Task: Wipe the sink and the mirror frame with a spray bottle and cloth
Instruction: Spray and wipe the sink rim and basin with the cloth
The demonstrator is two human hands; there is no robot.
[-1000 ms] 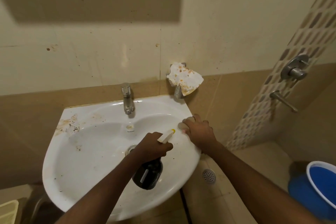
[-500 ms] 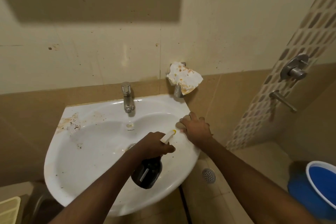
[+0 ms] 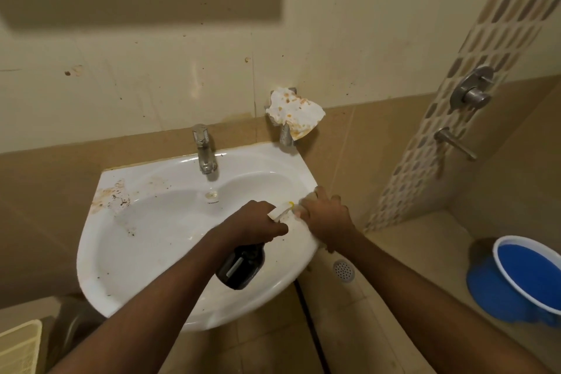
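Note:
A white wall-hung sink [image 3: 145, 252] has brown stains on its back left corner [image 3: 109, 196] and dark specks in the bowl. My left hand [image 3: 255, 222] grips a dark spray bottle [image 3: 239, 267] over the bowl, its white nozzle [image 3: 280, 212] pointing at the right rim. My right hand [image 3: 328, 215] presses down on that rim, fingers curled over a small pale cloth [image 3: 305, 202] that is mostly hidden. The nozzle tip nearly touches my right fingers.
A chrome tap [image 3: 203, 146] stands at the sink's back. A stained white rag [image 3: 294, 112] sits on a wall holder. Shower valve [image 3: 472, 91] and blue bucket [image 3: 531, 276] are to the right, a floor drain [image 3: 344, 271] below, and a yellow basket [image 3: 18, 349] at the lower left.
My right hand has slid slightly toward me along the right rim. The bottle's nozzle is now closer to my right fingers. The view has shifted a little.

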